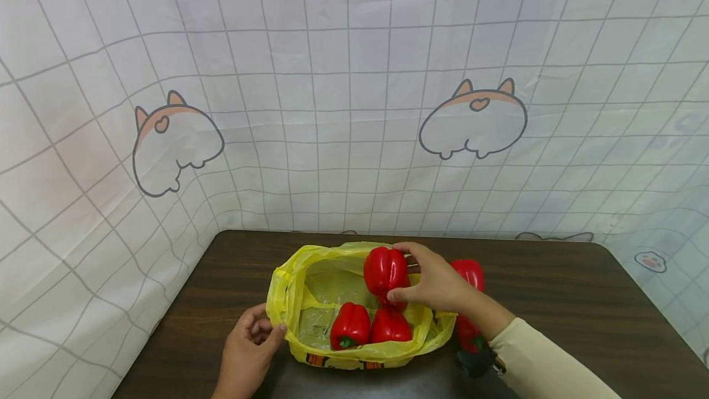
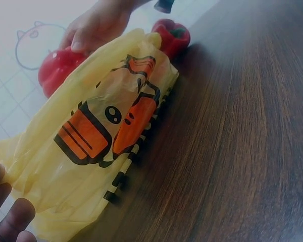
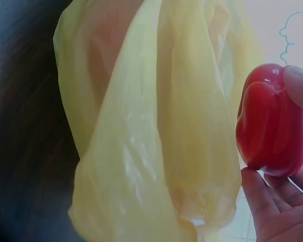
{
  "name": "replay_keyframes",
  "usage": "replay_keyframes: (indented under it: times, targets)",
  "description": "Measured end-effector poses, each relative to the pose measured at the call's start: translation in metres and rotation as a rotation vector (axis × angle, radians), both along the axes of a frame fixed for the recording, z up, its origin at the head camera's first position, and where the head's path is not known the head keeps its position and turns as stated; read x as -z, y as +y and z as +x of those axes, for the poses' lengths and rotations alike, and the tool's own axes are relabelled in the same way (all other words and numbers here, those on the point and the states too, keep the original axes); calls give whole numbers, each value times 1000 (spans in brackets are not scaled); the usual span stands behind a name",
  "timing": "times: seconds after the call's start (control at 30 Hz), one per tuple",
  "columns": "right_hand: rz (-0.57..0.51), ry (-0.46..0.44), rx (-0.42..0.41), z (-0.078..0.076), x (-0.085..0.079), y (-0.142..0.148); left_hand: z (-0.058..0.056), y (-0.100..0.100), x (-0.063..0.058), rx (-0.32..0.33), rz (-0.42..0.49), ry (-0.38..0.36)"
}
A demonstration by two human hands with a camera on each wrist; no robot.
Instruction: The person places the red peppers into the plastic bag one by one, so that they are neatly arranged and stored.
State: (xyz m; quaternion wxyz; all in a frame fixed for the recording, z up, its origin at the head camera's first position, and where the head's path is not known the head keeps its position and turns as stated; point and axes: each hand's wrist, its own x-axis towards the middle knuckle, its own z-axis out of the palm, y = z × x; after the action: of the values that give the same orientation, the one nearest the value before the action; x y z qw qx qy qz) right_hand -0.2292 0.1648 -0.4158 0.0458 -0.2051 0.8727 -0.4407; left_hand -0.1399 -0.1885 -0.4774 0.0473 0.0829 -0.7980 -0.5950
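Observation:
A yellow plastic bag point(image 1: 332, 359) with an orange-and-black printed face point(image 2: 111, 118) stands with its mouth spread wide. My left hand point(image 1: 249, 346) pinches the rim at its left end between thumb and fingers. Inside, two red bell peppers point(image 1: 350, 326) lie side by side against the near wall. Over the right part of the mouth, my right hand point(image 1: 434, 279) grips another red bell pepper point(image 1: 385, 273). In the right wrist view, the thumb is on one end of this pepper point(image 3: 272, 121) and fingertips are at the other, beside the bag's outer wall point(image 3: 136, 151).
Just right of the bag, more red bell peppers point(image 1: 469, 272) lie on the dark wooden table point(image 1: 559, 313), partly hidden by my right forearm. A white grid-patterned cloth point(image 1: 354, 109) with cartoon animal prints hangs behind the table and along its left side.

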Motion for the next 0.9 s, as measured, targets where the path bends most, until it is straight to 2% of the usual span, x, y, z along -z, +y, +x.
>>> replay_keyframes:
  times: [0.33, 0.7, 0.9]
  targets:
    - [37, 39, 19, 0, 2, -12, 0, 1, -1, -1, -6, -3]
    - [59, 3, 19, -3, 7, -24, -1, 0, 0, -3, 0, -16]
    - [79, 30, 1, -6, 9, -31, -1, 0, 1, -5, -8, -16]
